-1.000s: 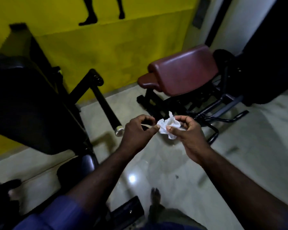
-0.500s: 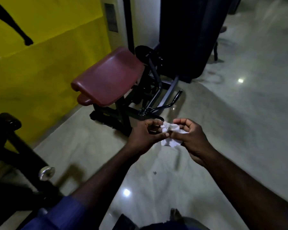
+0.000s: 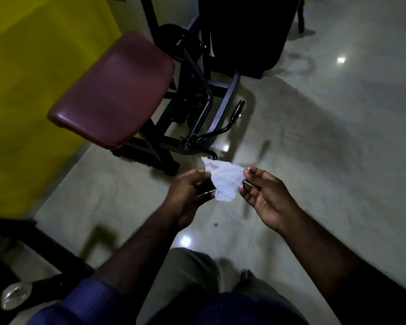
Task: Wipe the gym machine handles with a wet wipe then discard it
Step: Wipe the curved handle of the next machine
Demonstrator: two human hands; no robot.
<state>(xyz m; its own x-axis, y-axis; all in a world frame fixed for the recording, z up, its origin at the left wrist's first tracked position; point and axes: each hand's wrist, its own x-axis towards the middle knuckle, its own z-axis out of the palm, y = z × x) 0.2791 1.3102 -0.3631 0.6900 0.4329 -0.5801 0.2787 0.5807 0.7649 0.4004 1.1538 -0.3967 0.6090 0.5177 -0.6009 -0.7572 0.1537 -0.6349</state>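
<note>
A white wet wipe (image 3: 225, 180) is stretched out between my two hands at the centre of the head view. My left hand (image 3: 189, 192) pinches its left edge and also holds a small dark packet with a yellow spot. My right hand (image 3: 265, 194) pinches the wipe's right edge with thumb and fingertips. Beyond the hands stands a gym machine with a maroon padded rest (image 3: 113, 90) on a black frame. A black curved handle (image 3: 232, 118) of that machine sticks out just above the wipe.
A yellow wall (image 3: 28, 95) runs along the left. A large dark machine block (image 3: 244, 31) stands at the top. Another machine's black bar with a chrome end cap (image 3: 15, 296) lies at the bottom left. Glossy pale floor (image 3: 326, 137) spreads to the right.
The view has swung right and down, bringing the maroon pad closer. The wipe, crumpled a second ago, is now pulled open between my hands, which have moved apart.
</note>
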